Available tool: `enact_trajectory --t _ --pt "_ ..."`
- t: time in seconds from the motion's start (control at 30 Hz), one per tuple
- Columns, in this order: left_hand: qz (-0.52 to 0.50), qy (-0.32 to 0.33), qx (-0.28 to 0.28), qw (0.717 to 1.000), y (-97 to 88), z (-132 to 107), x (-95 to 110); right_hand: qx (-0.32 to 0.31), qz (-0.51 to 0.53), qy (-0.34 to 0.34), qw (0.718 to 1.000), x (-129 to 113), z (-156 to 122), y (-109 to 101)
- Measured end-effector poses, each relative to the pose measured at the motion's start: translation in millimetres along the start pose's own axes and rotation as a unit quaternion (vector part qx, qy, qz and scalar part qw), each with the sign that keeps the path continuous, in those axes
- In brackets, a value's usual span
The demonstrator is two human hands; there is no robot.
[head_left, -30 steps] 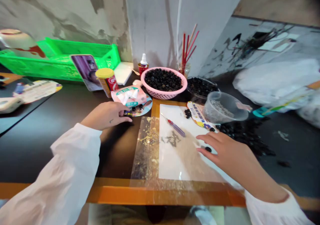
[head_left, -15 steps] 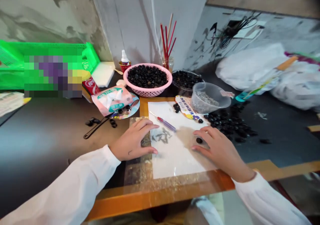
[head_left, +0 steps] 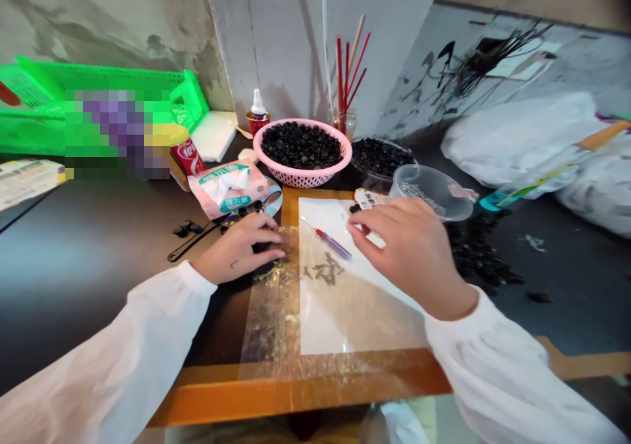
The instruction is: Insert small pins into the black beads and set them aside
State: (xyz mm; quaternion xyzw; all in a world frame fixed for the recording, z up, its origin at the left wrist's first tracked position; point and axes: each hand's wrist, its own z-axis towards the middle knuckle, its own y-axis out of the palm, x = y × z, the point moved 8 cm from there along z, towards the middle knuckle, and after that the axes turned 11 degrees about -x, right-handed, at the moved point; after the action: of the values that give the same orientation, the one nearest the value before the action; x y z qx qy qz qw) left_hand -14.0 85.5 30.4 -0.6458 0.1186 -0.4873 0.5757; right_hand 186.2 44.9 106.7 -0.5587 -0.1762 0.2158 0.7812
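Left hand (head_left: 239, 247) low at the edge of the plastic sheet (head_left: 269, 319), fingers curled under, knuckles up: a loose curl, cannot tell if anything sits inside. Right hand (head_left: 409, 247) raised over the white paper (head_left: 355, 319), fingers curved and close together, nothing showing in them. Screwdriver (head_left: 331, 244) on the paper between the hands, touching neither — thin shaft, red collar, translucent purple handle. Black beads (head_left: 478, 260) heaped on the dark tabletop (head_left: 582, 319) right of the hand; more fill a pink plastic basket (head_left: 296, 180).

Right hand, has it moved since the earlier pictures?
Yes: the right hand has moved up the white paper sheet, toward its far corner, close to the clear plastic cup.
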Motion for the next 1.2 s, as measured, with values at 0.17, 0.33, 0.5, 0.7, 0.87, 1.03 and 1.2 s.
enact_trajectory --t 0.17,0.33,0.5,0.7,0.87,1.03,1.2 --pt "0.028 0.031 -0.037 0.998 17.0 3 15 -0.097 0.035 -0.001 0.995 -13 59 41" --pt "0.076 0.025 -0.065 0.995 17.7 3 30 -0.117 -0.032 0.15 0.981 49 50 44" --pt "0.049 0.005 -0.032 0.998 12.4 2 26 -0.145 -0.041 0.231 0.961 75 25 44" --pt "-0.062 -0.066 0.089 0.992 -4.9 -3 10 -0.216 0.025 0.212 0.953 54 22 78" --pt "-0.214 -0.134 0.126 0.959 -2.6 -6 -5 -0.196 0.075 0.201 0.957 59 23 87" --pt "-0.28 -0.159 0.16 0.933 -1.5 -7 -9 -0.099 0.275 0.162 0.942 44 30 84" --pt "-0.284 -0.13 0.211 0.926 -6.0 -9 2 -0.014 0.543 0.076 0.836 2 28 78"
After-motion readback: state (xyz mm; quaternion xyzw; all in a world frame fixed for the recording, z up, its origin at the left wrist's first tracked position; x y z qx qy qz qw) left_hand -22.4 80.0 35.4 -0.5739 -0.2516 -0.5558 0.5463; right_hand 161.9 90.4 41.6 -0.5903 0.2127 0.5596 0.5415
